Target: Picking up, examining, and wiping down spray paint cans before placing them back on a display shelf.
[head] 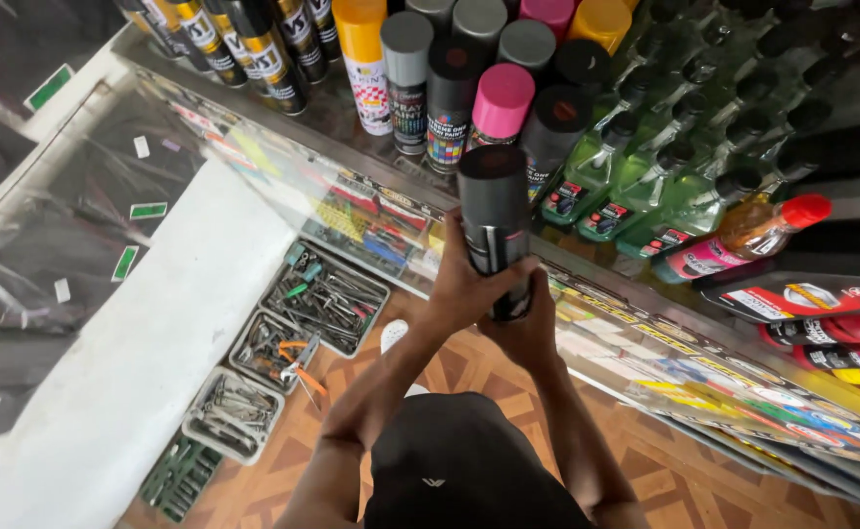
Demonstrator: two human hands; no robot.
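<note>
A: Where is the can, and how much room does it have?

B: The black spray can [494, 220] stands upright in the air just in front of the glass shelf edge [352, 162], held by 2 hands. The left hand [461, 284] wraps its lower half, fingers clamped around the body. The right hand [528, 328] cups the base, fingers closed on it from below. Above and behind, the row of capped spray cans [430, 93] stands close; the pink-capped can [499, 108] is just beyond the black can's top. Below the hands, open floor [665, 480].

A: Anything hard to make out?

B: The can's base is hidden by the hands. A dark cap brim [459, 470] covers the lower middle. The green bottles [636, 176] on the right blur together.

A: What else is around?

B: A red-capped bottle [743, 235] lies on its side to the right. On the floor to the left, grey trays of tools [322, 294] sit beside a white ledge [146, 362].
</note>
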